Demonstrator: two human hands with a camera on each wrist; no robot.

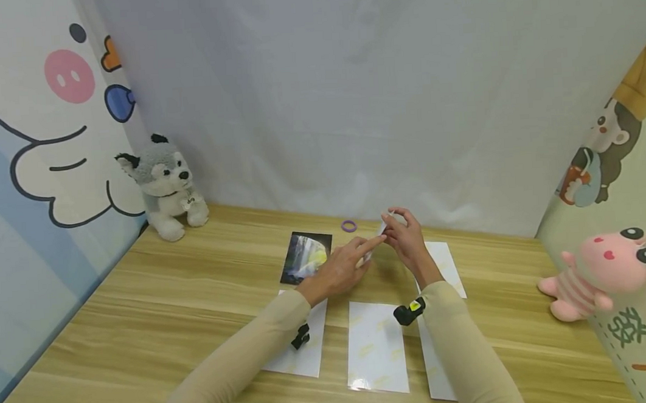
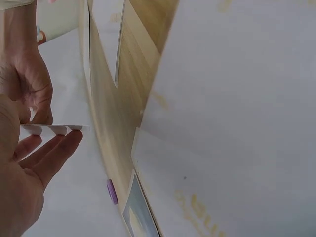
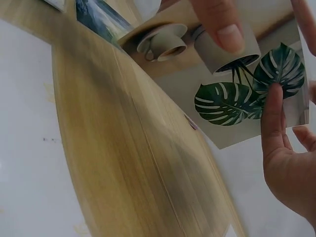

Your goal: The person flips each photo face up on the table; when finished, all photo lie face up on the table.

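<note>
Both hands hold one photo print [image 3: 173, 79] above the table. It shows a white cup and a potted plant with green split leaves. My left hand [image 1: 340, 270] grips it with the thumb [image 3: 224, 29] across the picture side, its fingers [image 2: 61, 153] against the other face. My right hand [image 1: 404, 237] pinches the print near a corner, one digit [image 3: 273, 118] lying over a leaf. In the left wrist view the print is almost edge-on; in the head view the hands largely hide it. Beside the left hand a dark landscape photo [image 1: 304, 257] lies face up.
Several white-backed prints [image 1: 376, 348] lie on the wooden table [image 1: 143, 320] under and around the forearms. A purple ring [image 1: 348, 226] is near the back edge. A plush husky [image 1: 168, 185] sits at the back left, a pink plush toy [image 1: 601, 272] at the right.
</note>
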